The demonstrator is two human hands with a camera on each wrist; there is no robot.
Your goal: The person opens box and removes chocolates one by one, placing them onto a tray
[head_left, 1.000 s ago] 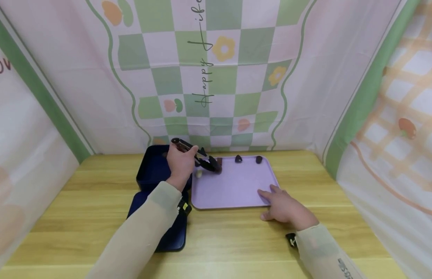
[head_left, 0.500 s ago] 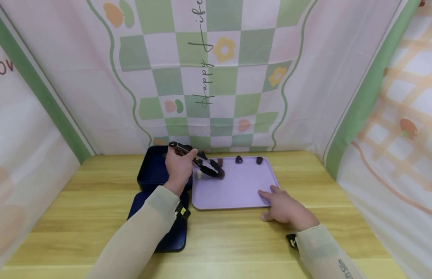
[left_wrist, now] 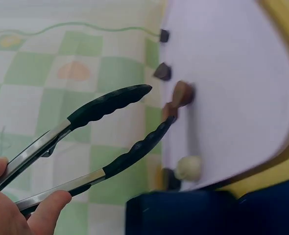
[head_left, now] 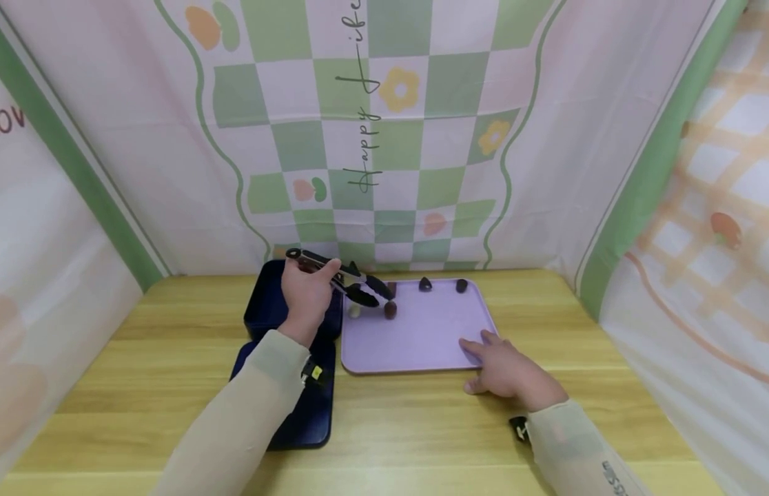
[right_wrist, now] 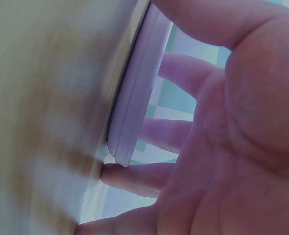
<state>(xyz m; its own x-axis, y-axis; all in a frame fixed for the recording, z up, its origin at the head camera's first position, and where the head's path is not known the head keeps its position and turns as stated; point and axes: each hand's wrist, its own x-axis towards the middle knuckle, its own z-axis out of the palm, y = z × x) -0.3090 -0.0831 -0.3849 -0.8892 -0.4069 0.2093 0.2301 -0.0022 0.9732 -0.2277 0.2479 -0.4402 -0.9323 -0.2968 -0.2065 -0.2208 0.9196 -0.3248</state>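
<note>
In the head view my left hand (head_left: 305, 300) grips black-and-silver tongs (head_left: 362, 296) at the handle. The tongs' arms are spread, with nothing between their tips, above the left part of a pale purple tray (head_left: 428, 337). A round brown piece (head_left: 391, 311), like a chocolate, lies on the tray just below the tips. Left of it sits a whitish round piece (head_left: 354, 311). A brown block (head_left: 392, 288) lies behind, partly hidden by the tongs. My right hand (head_left: 511, 368) rests its spread fingers on the tray's near right corner, seen close up in the right wrist view.
Two dark pieces, one pointed (head_left: 425, 284) and one rounder (head_left: 462, 285), lie along the tray's far edge. A dark blue box (head_left: 260, 303) stands left of the tray, with a flat dark blue lid-like part (head_left: 306, 424) before it. A patterned curtain (head_left: 397, 145) hangs behind the wooden table (head_left: 409, 434).
The tongs carried the round brown piece slightly toward the front, then let it go on the tray. My left hand and the tongs have drawn back leftward. The right hand stays put.
</note>
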